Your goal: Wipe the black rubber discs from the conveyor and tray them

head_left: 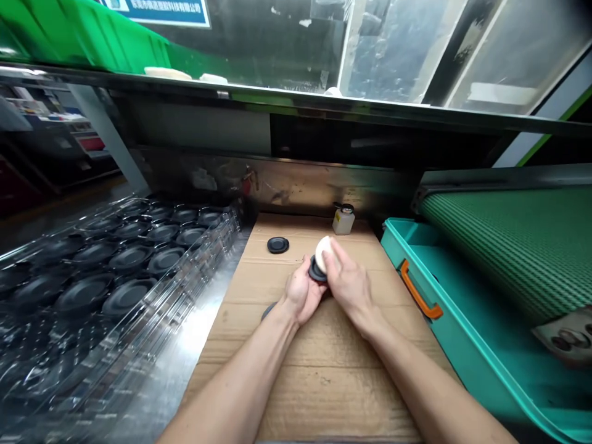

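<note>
In the middle of the head view, my left hand is closed around a black round lid. My right hand grips a white round pad and holds it against or just over the lid's face; I cannot tell if they touch. Farther back on the cardboard lies another black round lid. Part of a dark round piece shows beside my left wrist, mostly hidden by the forearm. A small whitish bottle with a dark top stands near the cardboard's far edge.
Clear plastic trays holding many black round lids are stacked at left. A teal bin with an orange handle stands right, beside a green conveyor belt. Overhead, a shelf edge carries a green crate.
</note>
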